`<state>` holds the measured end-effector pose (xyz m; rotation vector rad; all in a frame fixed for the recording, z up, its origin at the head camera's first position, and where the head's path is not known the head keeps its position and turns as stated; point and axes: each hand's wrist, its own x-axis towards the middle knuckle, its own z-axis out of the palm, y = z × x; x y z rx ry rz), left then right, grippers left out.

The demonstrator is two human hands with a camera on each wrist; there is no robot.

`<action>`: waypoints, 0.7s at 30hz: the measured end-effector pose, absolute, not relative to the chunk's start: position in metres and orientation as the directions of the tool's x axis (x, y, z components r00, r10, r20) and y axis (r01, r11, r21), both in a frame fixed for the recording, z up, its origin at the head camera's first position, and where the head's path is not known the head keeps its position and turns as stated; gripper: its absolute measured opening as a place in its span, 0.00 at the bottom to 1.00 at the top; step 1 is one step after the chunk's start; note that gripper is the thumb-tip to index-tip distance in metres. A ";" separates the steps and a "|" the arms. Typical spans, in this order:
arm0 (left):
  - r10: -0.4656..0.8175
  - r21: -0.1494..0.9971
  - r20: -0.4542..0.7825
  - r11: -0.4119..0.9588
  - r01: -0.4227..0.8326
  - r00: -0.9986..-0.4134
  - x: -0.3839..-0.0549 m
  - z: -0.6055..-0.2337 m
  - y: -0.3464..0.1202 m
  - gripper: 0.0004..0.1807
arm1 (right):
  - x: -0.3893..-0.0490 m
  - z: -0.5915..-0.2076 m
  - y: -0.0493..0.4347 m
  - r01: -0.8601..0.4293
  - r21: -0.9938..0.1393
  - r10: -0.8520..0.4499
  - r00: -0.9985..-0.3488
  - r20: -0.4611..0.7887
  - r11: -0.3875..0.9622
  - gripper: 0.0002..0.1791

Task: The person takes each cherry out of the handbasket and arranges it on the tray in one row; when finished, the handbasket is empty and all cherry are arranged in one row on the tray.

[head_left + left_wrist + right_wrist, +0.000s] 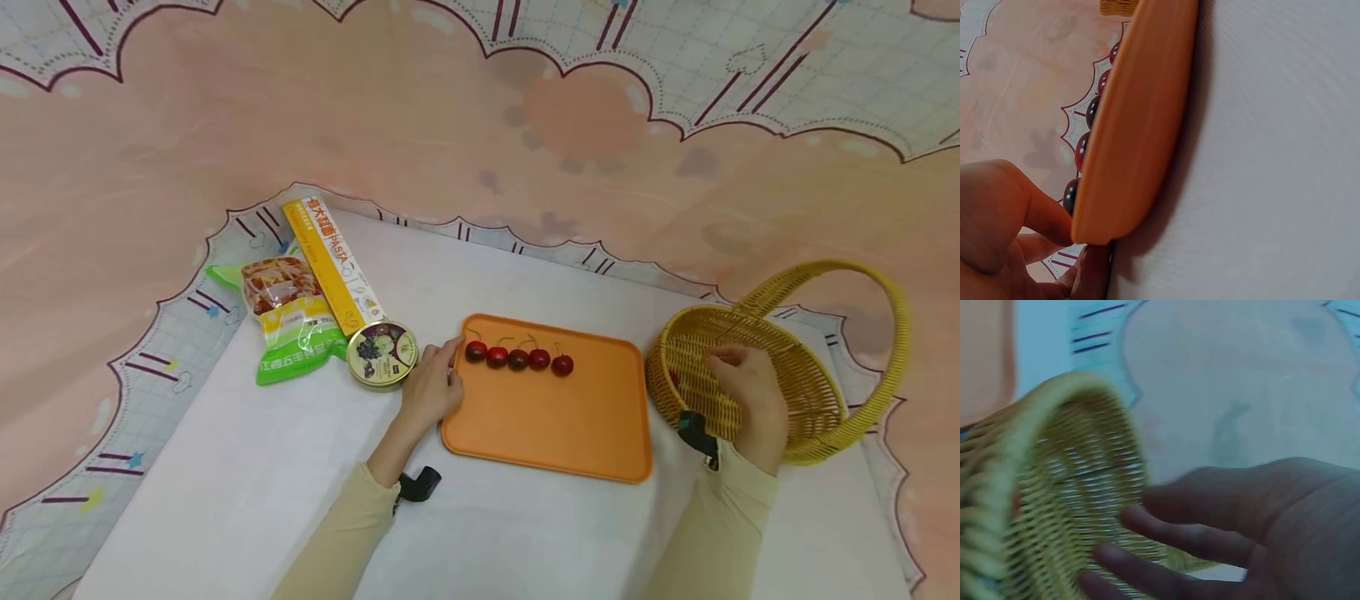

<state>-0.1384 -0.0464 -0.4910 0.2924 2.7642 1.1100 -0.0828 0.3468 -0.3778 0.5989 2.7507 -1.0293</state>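
An orange tray [547, 425] lies on the table with a row of several dark red cherries [517, 359] along its far side, stems still on. My left hand [433, 385] grips the tray's left edge between thumb and fingers. In the left wrist view, that hand [1004, 225] is at the tray's corner, close to the nearest cherry [1070, 196]. My right hand [750, 396] is inside the mouth of a yellow wicker basket [813, 358]. Its fingers [1147, 569] are loosely bent, with nothing seen between them. A bit of red [672, 377] shows inside the basket, mostly hidden.
Left of the tray are a round tin [382, 354], a yellow and white pasta box [333, 267] and a green food bag [296, 333]. The basket's tall handle [896, 333] arches on the right. Patterned cloth [450, 125] covers the background behind the white table.
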 end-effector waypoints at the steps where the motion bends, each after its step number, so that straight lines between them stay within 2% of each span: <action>1: 0.234 0.695 -0.068 0.709 0.123 -0.970 -0.139 -0.491 -0.047 0.32 | -0.084 -0.382 0.349 0.435 -0.595 0.282 -0.899 -0.336 0.676 0.28; 4: 0.236 0.693 -0.072 0.711 0.121 -0.969 -0.139 -0.492 -0.049 0.32 | -0.091 -0.393 0.350 0.469 -0.614 0.196 -0.867 -0.459 0.635 0.29; 9: 0.236 0.697 -0.077 0.707 0.117 -0.969 -0.139 -0.492 -0.047 0.32 | -0.099 -0.402 0.348 0.453 -0.634 0.118 -0.859 -0.498 0.627 0.26; 17: 0.230 0.687 -0.076 0.718 0.116 -0.970 -0.139 -0.492 -0.046 0.32 | -0.099 -0.411 0.349 0.486 -0.654 0.150 -0.852 -0.501 0.580 0.26; 21: 0.229 0.687 -0.074 0.717 0.117 -0.971 -0.139 -0.492 -0.046 0.32 | -0.098 -0.417 0.349 0.529 -0.680 0.197 -0.839 -0.507 0.508 0.26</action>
